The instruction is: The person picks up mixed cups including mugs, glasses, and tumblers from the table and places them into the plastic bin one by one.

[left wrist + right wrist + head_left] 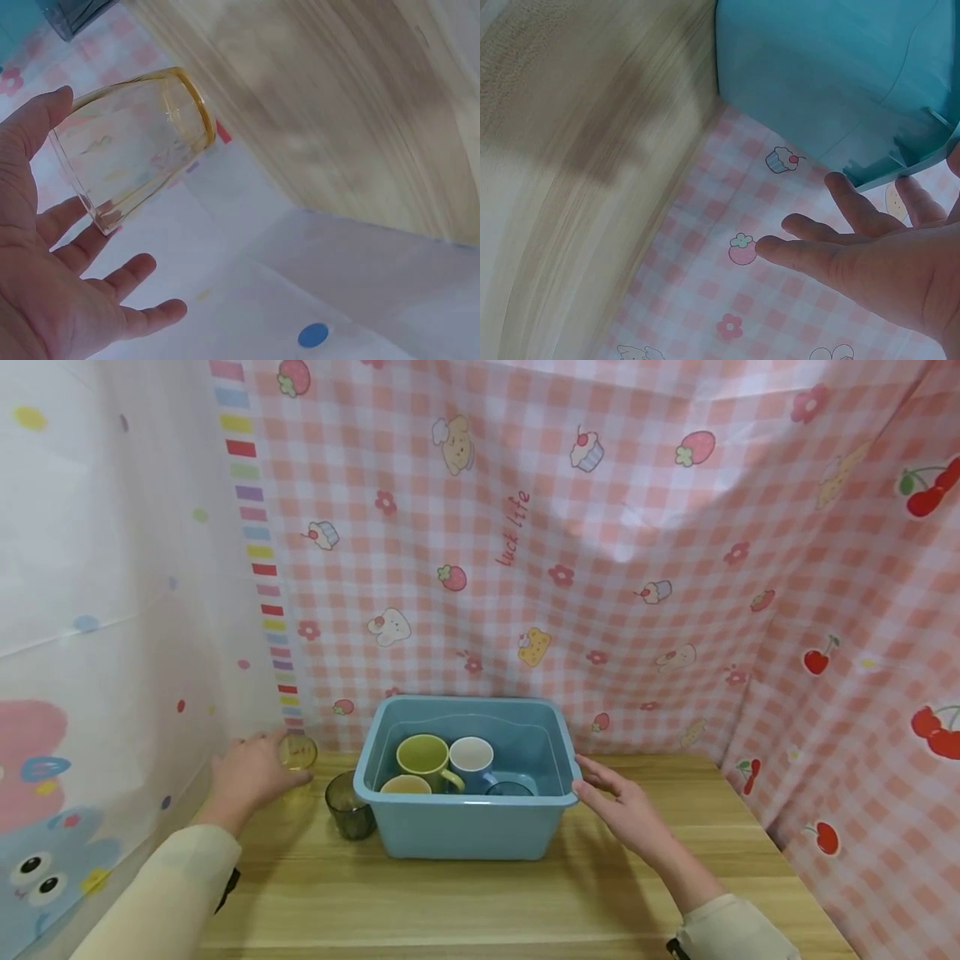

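My left hand (251,777) holds a clear amber drinking glass (135,142) between thumb and fingers near its wide rim. The ring and little fingers spread away from it. In the left wrist view the glass's thick amber base shows against the backdrop, just off the table's far edge. My right hand (630,810) rests its fairly straight fingertips at the right rim of a blue plastic tub (472,831). In the tub stand a green mug (422,752), a white-and-blue mug (472,756), a yellowish cup (407,785) and a bluish glass (510,789), partly hidden by the front wall.
A dark smoky glass (351,810) stands on the wooden table (480,910) close to the tub's left side. A pink checked cloth (637,527) hangs behind the tub, and a white printed sheet (112,568) hangs along the left.
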{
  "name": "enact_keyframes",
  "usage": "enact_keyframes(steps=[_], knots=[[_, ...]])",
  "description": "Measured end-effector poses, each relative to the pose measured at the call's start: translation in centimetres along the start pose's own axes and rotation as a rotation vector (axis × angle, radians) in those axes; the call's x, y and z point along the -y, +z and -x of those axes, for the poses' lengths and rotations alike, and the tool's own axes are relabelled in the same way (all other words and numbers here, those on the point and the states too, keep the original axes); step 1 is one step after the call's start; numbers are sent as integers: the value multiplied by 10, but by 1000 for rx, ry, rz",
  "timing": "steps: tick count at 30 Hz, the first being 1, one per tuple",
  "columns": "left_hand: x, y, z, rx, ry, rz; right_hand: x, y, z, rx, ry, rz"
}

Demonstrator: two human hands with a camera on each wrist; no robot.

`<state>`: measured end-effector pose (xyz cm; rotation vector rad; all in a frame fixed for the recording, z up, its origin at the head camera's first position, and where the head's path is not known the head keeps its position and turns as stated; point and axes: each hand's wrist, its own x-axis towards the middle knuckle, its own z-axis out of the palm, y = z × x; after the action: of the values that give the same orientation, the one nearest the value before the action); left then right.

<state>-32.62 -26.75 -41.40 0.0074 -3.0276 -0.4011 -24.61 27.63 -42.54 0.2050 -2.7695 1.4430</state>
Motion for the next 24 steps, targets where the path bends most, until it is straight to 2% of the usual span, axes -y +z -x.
enact_keyframes(steps=[9,18,24], knots=[[-1,-15,10,-33,35,-16,0,0,1,6,-1,-19],[-1,-26,22,-160,115,-110,1,-1,0,9,1,-21],[-5,-31,25,-252,178,-120,0,0,0,8,2,-19]])
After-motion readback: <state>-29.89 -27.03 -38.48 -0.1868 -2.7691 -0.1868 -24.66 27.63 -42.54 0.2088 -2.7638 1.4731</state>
